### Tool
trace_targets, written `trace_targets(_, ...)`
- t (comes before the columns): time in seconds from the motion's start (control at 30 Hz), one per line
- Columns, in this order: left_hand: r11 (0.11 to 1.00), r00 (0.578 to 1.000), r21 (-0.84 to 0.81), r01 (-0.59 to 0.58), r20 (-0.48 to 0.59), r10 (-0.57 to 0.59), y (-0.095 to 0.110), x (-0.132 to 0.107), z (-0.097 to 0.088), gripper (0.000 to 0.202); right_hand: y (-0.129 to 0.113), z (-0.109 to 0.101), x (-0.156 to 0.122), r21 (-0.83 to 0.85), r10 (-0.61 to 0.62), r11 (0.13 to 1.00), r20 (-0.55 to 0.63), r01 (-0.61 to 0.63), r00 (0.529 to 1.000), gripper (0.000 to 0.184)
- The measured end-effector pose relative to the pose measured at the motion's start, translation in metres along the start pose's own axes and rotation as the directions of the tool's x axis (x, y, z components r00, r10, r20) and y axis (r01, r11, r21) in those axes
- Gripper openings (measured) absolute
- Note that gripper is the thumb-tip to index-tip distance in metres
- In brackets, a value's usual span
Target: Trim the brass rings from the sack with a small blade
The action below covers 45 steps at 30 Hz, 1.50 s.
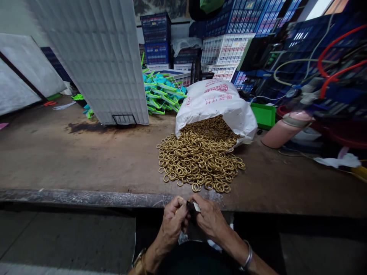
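Note:
In front of the table's edge, my left hand (174, 215) is closed in a pinch, its fingertips curled inward. Whatever it holds is hidden by the fingers. My right hand (211, 217) faces it, closed around a small tool with a dark tip and a pale part (196, 207), perhaps a small knife; its kind is not clear. The dark tip comes close to the left fingertips, and I cannot tell if they touch. Just beyond both hands lies a heap of brass-coloured rings (197, 160), spilling from the mouth of a white sack (212, 101) with red print.
A tall pale corrugated panel (109, 68) stands on the brown table (71, 160) at left. Behind are bright green and blue plastic pieces (163, 93). At right are a green tray (263, 115) and a pink bottle (286, 130). Stacked crates (156, 38) fill the back.

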State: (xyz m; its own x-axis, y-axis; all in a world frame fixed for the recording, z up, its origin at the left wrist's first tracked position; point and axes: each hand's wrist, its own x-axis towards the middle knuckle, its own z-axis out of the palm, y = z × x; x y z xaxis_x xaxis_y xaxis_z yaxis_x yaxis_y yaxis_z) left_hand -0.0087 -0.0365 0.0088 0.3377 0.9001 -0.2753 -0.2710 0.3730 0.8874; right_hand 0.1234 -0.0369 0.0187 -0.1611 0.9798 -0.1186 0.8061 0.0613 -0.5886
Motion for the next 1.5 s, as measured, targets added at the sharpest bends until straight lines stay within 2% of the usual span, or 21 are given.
trace_targets(0.17, 0.992, 0.997, 0.101, -0.073, -0.006, 0.074, -0.002, -0.001, -0.003, 0.033, 0.004, 0.006, 0.001, -0.064, -0.012, 0.998, 0.028, 0.014, 1.0, 0.027)
trace_targets(0.3, 0.992, 0.998, 0.115, -0.049, 0.03, 0.046, 0.004, -0.014, 0.0, 0.03, 0.019, 0.008, 0.004, -0.226, 0.046, 0.973, 0.018, -0.041, 0.999, 0.027)
trace_targets(0.37, 0.999, 0.995, 0.048, -0.018, 0.094, 0.014, 0.008, -0.021, 0.002, 0.028, 0.026, 0.007, 0.005, -0.291, 0.087, 0.953, -0.013, -0.087, 0.996, 0.027)
trace_targets(0.43, 0.995, 0.989, -0.095, 0.033, 0.145, -0.019, 0.01, -0.022, 0.004, 0.027, 0.028, 0.004, 0.009, -0.309, 0.076, 0.947, -0.06, -0.091, 0.995, 0.029)
trace_targets(0.53, 0.941, 0.989, -0.323, 0.097, 0.14, -0.054, 0.009, -0.016, 0.002, 0.025, 0.02, -0.002, 0.018, -0.295, 0.006, 0.954, -0.142, -0.048, 0.99, 0.031)
trace_targets(0.6, 0.911, 0.991, -0.398, 0.11, 0.115, -0.07, 0.008, -0.011, -0.001, 0.024, 0.01, -0.007, 0.029, -0.302, -0.021, 0.953, -0.169, -0.032, 0.985, 0.032)
trace_targets(0.77, 0.903, 0.996, -0.421, 0.092, 0.059, -0.074, 0.009, -0.006, -0.011, 0.019, -0.011, -0.013, 0.062, -0.43, -0.057, 0.903, -0.154, -0.015, 0.986, 0.04)
trace_targets(0.9, 0.882, 0.995, -0.461, 0.097, 0.057, -0.08, 0.01, -0.006, -0.017, 0.013, -0.015, -0.008, 0.083, -0.515, -0.055, 0.856, -0.167, -0.04, 0.984, 0.031)
trace_targets(1.1, 0.834, 0.99, -0.534, 0.138, 0.082, -0.111, 0.007, 0.0, -0.027, 0.017, -0.015, -0.002, 0.094, -0.544, -0.033, 0.837, -0.169, -0.066, 0.985, 0.021)
trace_targets(1.2, 0.807, 0.99, -0.574, 0.14, 0.054, -0.133, 0.006, 0.005, -0.03, 0.017, -0.014, -0.001, 0.096, -0.517, -0.052, 0.855, -0.173, -0.046, 0.984, 0.02)
trace_targets(1.33, 0.83, 0.985, -0.543, 0.125, -0.03, -0.168, 0.005, 0.01, -0.031, 0.024, -0.013, -0.004, 0.094, -0.47, -0.07, 0.882, -0.185, -0.026, 0.98, 0.018)
trace_targets(1.5, 0.958, 0.976, -0.285, 0.038, -0.193, -0.097, 0.005, 0.024, -0.029, 0.033, -0.012, -0.013, 0.082, -0.376, -0.135, 0.925, -0.194, 0.053, 0.972, 0.025)
